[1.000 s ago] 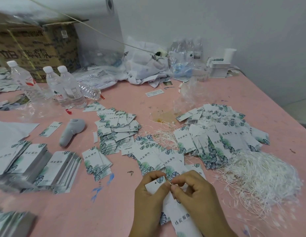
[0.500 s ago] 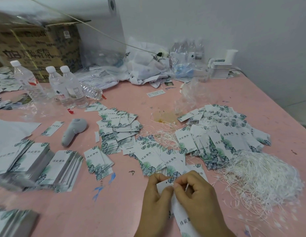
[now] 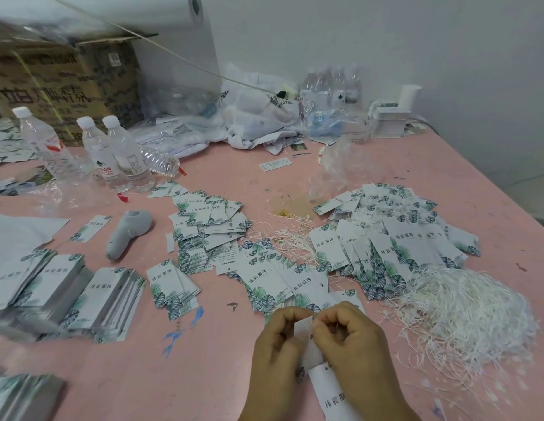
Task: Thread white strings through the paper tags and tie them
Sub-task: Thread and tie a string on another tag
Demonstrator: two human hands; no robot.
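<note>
Low in the head view, my left hand (image 3: 277, 347) and my right hand (image 3: 352, 338) meet over a white paper tag (image 3: 331, 390) with a green leaf print. Both pinch its top edge with curled fingers. The string at the tag's hole is too small to make out. To the right lies a big heap of white strings (image 3: 465, 311). A pile of loose tags (image 3: 395, 235) spreads beyond it, and more tags (image 3: 264, 278) lie just ahead of my hands.
Stacked tags (image 3: 82, 296) sit at the left, a grey handheld tool (image 3: 128, 229) beyond them. Water bottles (image 3: 112, 150), a cardboard box (image 3: 67, 86) and plastic bags (image 3: 258, 117) line the back of the pink table (image 3: 204, 375). A wall stands behind.
My hands have stayed together on the tag, shifting slightly right and nearer; the fingers have worked along its top edge. The piles lie as before.
</note>
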